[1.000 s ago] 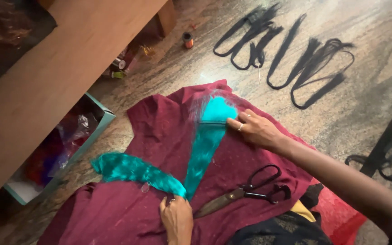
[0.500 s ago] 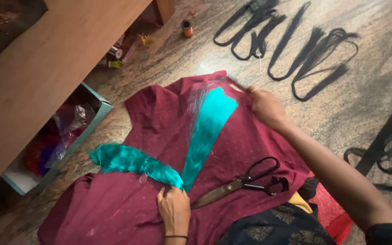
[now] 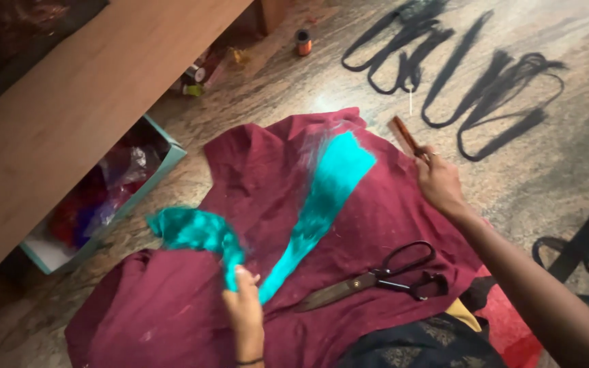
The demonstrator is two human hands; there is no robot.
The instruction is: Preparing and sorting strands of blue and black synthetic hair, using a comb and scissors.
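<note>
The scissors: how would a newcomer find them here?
Start at the big maroon cloth spread on the stone floor. Near its lower right, below the right hand, lie the scissors. Black loop handles and a long dark blade mark them out from the soft fabrics around.

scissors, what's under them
The scissors lie on the maroon cloth, right of the teal strip. The cloth covers the floor beneath, so whatever else lies under it cannot be seen.
</note>
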